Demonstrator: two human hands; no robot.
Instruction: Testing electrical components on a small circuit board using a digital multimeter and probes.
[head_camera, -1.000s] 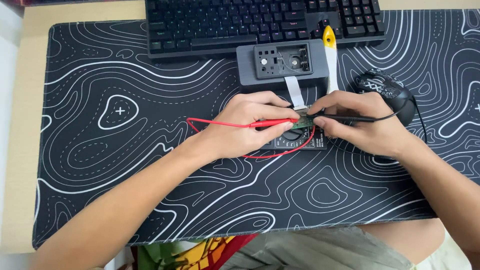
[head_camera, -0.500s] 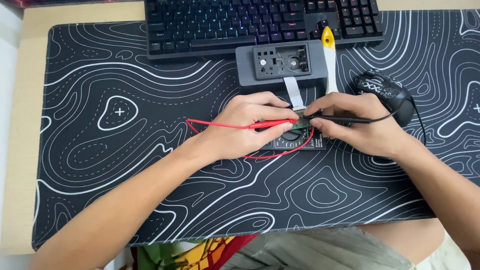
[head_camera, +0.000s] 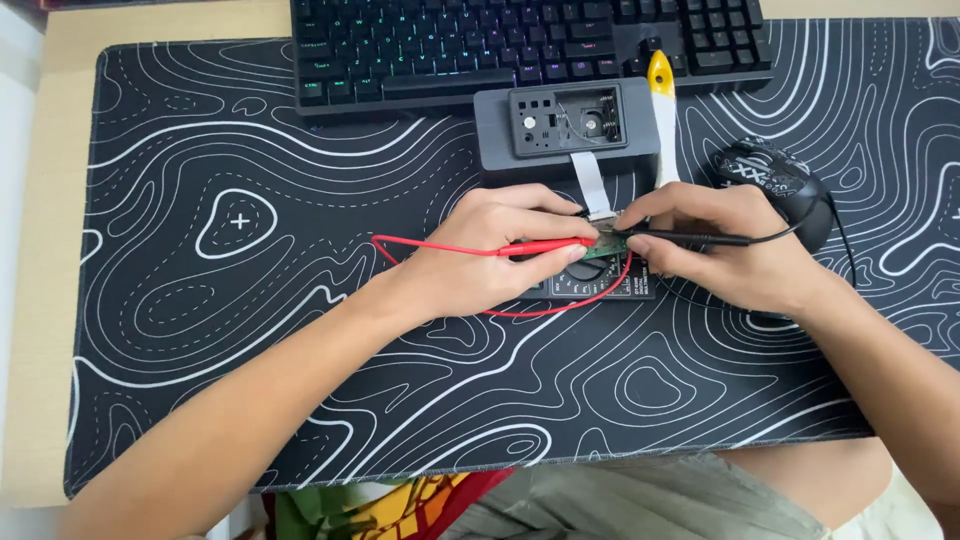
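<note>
A black desk mat (head_camera: 300, 400) with white contour lines carries a keyboard (head_camera: 520, 45) along its far edge and a grey opened device (head_camera: 565, 125) just below it. Near the mat's middle, the left hand (head_camera: 480, 260) pinches a red probe (head_camera: 545, 246) between curled fingers, while the right hand (head_camera: 730, 245) grips a black probe (head_camera: 690, 238) the same way. Both tips meet on a small green circuit board (head_camera: 608, 243) lying over a multimeter (head_camera: 600, 280).

I'm looking down at a home desk (head_camera: 40, 300) set up for computer use and hobby electronics: a black desk mat (head_camera: 300, 400) with white contour lines, a backlit keyboard (head_camera: 520, 45), a black mouse (head_camera: 775, 185), and a small meter (head_camera: 595, 280) with red and black leads beside an opened grey device (head_camera: 565, 125).
</note>
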